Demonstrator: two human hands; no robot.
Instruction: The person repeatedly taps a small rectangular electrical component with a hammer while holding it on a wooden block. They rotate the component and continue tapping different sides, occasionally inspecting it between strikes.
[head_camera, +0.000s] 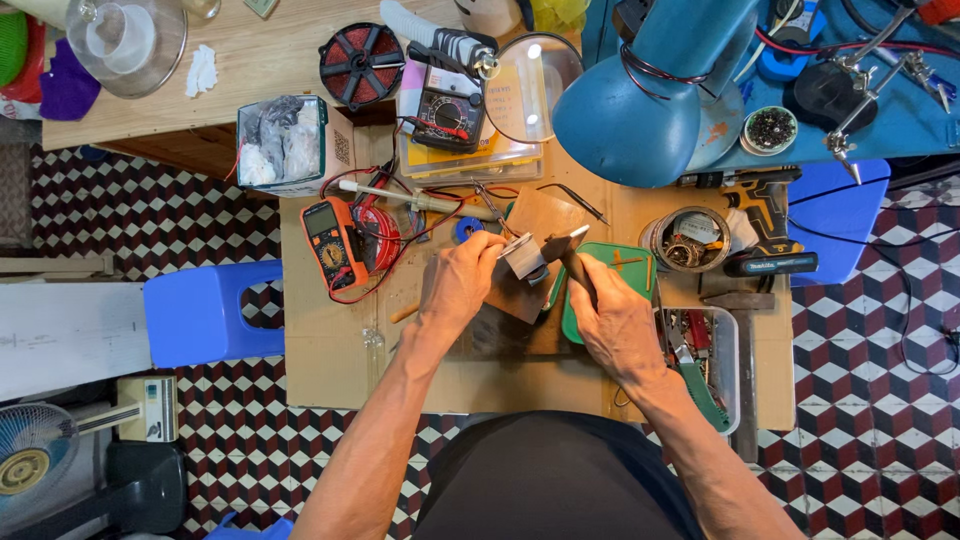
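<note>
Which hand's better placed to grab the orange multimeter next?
Left, probably. The left hand pinches the small grey block, nearer the orange multimeter lying on its side of the bench. The right hand grips a wooden-handled tool further away.

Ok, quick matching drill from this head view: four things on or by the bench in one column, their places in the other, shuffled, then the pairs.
1. orange multimeter
2. blue desk lamp
3. cordless drill
4. small grey metal block

A. at the left hand fingertips, beside the right hand
B. far side of the bench, above the hands
C. left of the hands
D. right of the hands, by a round tin

Pairs: 1-C, 2-B, 3-D, 4-A
</note>
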